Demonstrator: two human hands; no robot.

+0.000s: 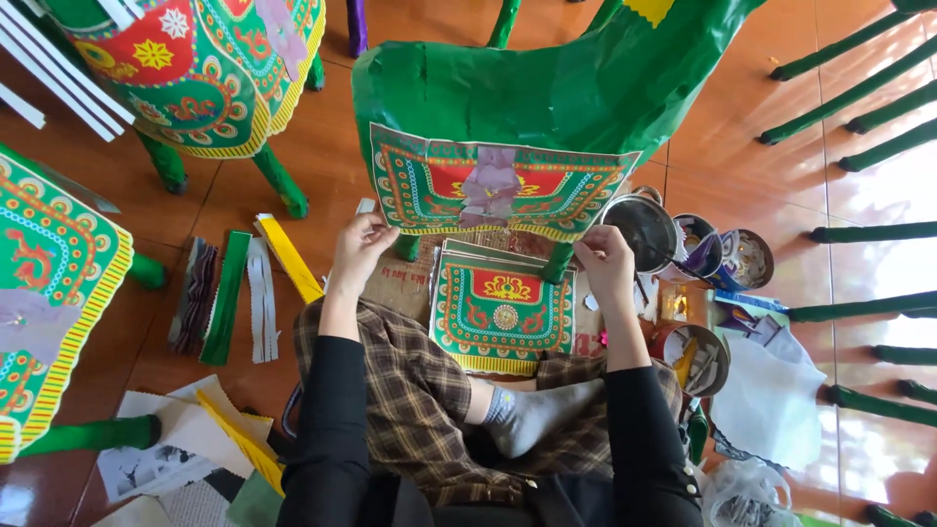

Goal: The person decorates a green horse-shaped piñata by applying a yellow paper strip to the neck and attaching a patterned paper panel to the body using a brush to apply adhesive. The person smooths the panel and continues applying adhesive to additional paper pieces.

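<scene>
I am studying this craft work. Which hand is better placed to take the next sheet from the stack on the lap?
Probably the right hand: it sits just above the stack, near its right corner. The left hand is farther off, at the sheet's left edge.

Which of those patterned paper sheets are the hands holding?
The sheet pressed against the green figure's side, gripped by both hands; the other sheets lie stacked on the lap.

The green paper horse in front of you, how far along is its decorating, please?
Done: green paper horse body wrapped. In hand: left hand and right hand press a patterned red-and-green paper panel on its side. Left: stack of similar printed panels on the lap remains unused.
</scene>
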